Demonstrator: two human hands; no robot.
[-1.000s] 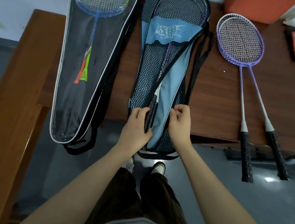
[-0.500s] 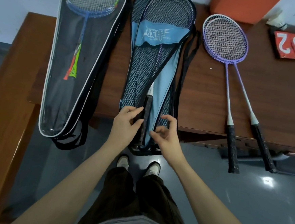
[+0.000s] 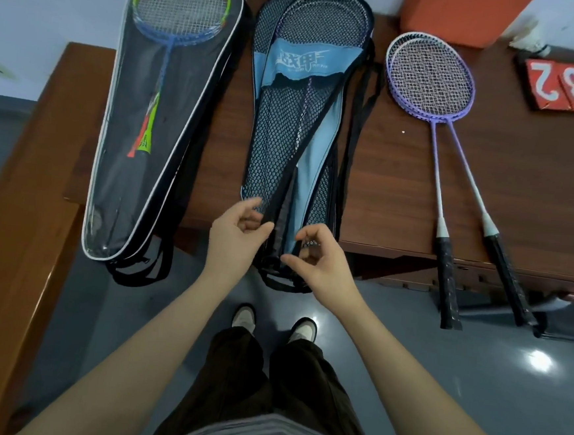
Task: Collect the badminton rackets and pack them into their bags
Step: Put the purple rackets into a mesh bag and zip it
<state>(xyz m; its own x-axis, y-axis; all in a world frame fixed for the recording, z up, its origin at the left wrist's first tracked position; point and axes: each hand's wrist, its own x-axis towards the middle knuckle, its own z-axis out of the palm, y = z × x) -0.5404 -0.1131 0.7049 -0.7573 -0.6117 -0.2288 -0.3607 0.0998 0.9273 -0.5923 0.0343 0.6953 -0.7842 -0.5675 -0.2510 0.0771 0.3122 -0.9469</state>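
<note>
Half a second ago the left hand (image 3: 237,235) was wrapped round the black handle sticking out of the mesh bag (image 3: 295,142); now that handle no longer shows past the bag's near end, so the racket looks fully seated inside, its head visible through the mesh at the far end. The left hand's grip has narrowed to a pinch on the black strap (image 3: 314,130) that runs diagonally across the bag, while the right hand (image 3: 320,259) has shifted to the bag's near opening, thumb and forefinger curled close together; whether they actually hold the edge I cannot tell. My reading is that this bag is being closed or tidied, leaving the two purple rackets (image 3: 436,88) as the remaining work: they lie unpacked to the right, handles hanging over the near edge. To the left, the clear bag (image 3: 184,113) already holds a green and blue racket (image 3: 169,36). Everything rests on a dark wooden tabletop (image 3: 522,174), with an orange box (image 3: 459,14) and number cards (image 3: 570,85) at its far right. Below is a grey glossy floor (image 3: 473,369), and a pale wall behind.
</note>
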